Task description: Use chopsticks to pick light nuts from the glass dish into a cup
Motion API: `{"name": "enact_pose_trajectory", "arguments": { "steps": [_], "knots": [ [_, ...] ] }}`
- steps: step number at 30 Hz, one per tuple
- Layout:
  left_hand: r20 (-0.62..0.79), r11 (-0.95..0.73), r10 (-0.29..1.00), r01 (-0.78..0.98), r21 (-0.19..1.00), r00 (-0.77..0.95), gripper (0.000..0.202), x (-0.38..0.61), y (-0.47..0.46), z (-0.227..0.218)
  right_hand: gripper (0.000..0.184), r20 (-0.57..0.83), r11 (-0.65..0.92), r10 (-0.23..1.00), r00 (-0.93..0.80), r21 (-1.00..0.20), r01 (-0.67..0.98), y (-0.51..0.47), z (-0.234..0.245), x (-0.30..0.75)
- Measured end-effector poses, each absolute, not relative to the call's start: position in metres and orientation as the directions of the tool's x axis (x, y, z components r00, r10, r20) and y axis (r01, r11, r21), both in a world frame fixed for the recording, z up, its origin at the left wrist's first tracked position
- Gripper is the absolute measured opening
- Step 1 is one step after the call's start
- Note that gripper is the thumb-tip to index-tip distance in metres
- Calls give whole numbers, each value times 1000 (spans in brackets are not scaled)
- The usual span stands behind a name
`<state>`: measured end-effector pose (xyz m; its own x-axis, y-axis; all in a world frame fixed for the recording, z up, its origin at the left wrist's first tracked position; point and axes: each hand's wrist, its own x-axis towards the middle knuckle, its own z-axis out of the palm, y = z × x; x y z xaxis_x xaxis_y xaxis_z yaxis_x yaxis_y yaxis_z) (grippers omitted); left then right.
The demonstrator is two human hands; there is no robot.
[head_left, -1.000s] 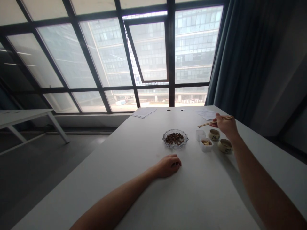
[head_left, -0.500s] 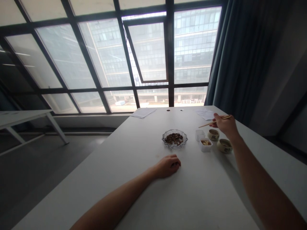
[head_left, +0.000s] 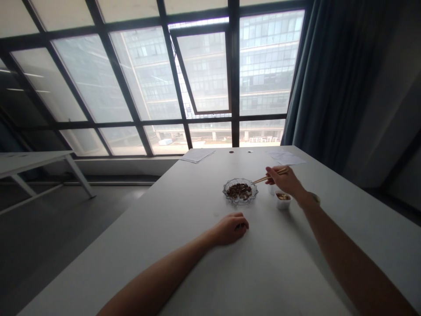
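Observation:
My right hand (head_left: 283,179) is closed around a pair of chopsticks (head_left: 261,179). Their tips reach the right rim of a scalloped clear glass dish (head_left: 226,194), which holds many small dark brown pieces (head_left: 239,191). Below the hand stands a small white tub (head_left: 283,202) with pale and brown pieces in it. Another clear plastic tub (head_left: 272,188) is mostly covered by my fingers. Behind my right wrist, part of a ceramic cup (head_left: 315,197) shows. My left hand (head_left: 230,228) rests on the table, curled loosely shut with nothing visible in it, nearer to me than the dish.
Papers lie at the far left (head_left: 197,155) and far right (head_left: 285,157) of the white table (head_left: 197,197). Two small round spots sit near its far edge. A second white table (head_left: 36,159) stands at left, a dark curtain (head_left: 324,87) at right, windows ahead.
My right hand has moved left and nearer with the chopsticks, from above the cups to the glass dish's rim. It now hides one cup. My left hand has stayed in place.

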<state>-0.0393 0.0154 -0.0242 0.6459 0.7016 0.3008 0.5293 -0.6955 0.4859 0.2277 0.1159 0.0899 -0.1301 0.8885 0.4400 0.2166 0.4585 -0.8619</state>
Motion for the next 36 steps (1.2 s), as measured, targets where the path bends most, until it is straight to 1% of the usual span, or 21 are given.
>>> {"name": "enact_pose_trajectory", "arguments": {
  "steps": [5,9,13,17,27,32,36],
  "knots": [
    [303,-696,699,521,494,648,20,-42,15,-25,61,398,440,894,-204,-865,241,121,66,210],
    [300,-700,695,520,490,654,20,-42,16,-25,61,387,439,893,-228,-862,254,123,53,202],
    [309,-703,695,523,482,649,20,-41,15,-24,61,409,466,882,-235,-836,292,126,45,199],
    [316,-710,687,512,483,654,19,-41,15,-23,61,447,488,873,-197,-809,329,131,40,199],
    [313,-707,691,519,480,652,19,-43,15,-25,64,456,470,881,-128,-811,349,125,51,198],
    [312,-705,693,519,483,650,19,-43,14,-24,63,453,459,886,-95,-833,309,122,62,203],
    [304,-700,697,524,485,650,19,-43,13,-23,62,455,451,890,-35,-865,222,118,75,211]
  ]
}}
